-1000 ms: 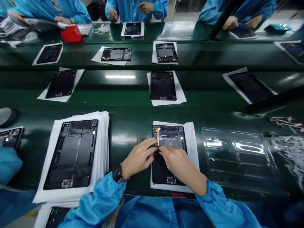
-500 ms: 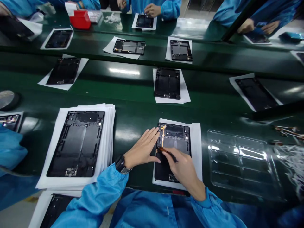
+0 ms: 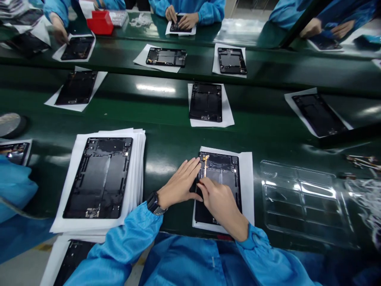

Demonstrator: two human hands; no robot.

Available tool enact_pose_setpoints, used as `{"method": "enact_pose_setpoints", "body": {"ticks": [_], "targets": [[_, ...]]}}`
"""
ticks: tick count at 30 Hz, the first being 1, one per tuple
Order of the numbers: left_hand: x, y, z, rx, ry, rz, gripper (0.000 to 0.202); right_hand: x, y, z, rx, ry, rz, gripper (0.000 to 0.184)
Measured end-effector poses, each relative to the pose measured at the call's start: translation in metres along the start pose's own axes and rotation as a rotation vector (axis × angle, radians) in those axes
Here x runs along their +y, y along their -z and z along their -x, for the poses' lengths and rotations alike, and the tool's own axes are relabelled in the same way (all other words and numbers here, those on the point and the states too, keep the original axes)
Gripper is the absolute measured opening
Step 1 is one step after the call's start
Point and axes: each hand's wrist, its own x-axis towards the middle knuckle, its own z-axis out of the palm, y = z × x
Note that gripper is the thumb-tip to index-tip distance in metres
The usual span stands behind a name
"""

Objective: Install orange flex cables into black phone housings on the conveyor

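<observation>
A black tablet housing [image 3: 222, 165] lies on white sheets near the table's front edge, its inner side up. Along its upper left runs a gold-orange flex cable [image 3: 205, 169]. My right hand [image 3: 222, 200] is closed in a pinch at the cable's lower end, which the fingers cover. With its fingers stretched out, my left hand [image 3: 181, 184] rests against the housing's left edge, thumb apart and pointing at the right fingertips. On the left, another tablet housing [image 3: 99, 178] sits on a thick stack of white sheets [image 3: 67, 190].
A clear plastic tray [image 3: 297, 202] lies to the right, beside white strips [image 3: 364, 206] and loose flex cables [image 3: 361, 162]. More housings on sheets, such as one housing [image 3: 206, 102], line the green belt [image 3: 143, 107]. Co-workers' hands [image 3: 181, 20] work across it; a blue sleeve [image 3: 14, 186] is at left.
My right hand has curled its fingers in more over the cable's lower end; my left hand stays almost still. Across the belt, a co-worker's hand has come onto a far-left housing.
</observation>
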Motion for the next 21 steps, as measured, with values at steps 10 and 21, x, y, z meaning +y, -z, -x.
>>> {"method": "enact_pose_setpoints", "body": {"ticks": [10, 21], "targets": [[-0.001, -0.003, 0.0, 0.021, -0.007, 0.003, 0.12, 0.008, 0.004, 0.007, -0.034, -0.033, 0.06, 0.015], [0.012, 0.006, -0.003, 0.004, 0.048, -0.08, 0.102, 0.011, 0.0, 0.026, 0.256, -0.027, -0.156, 0.018]]}}
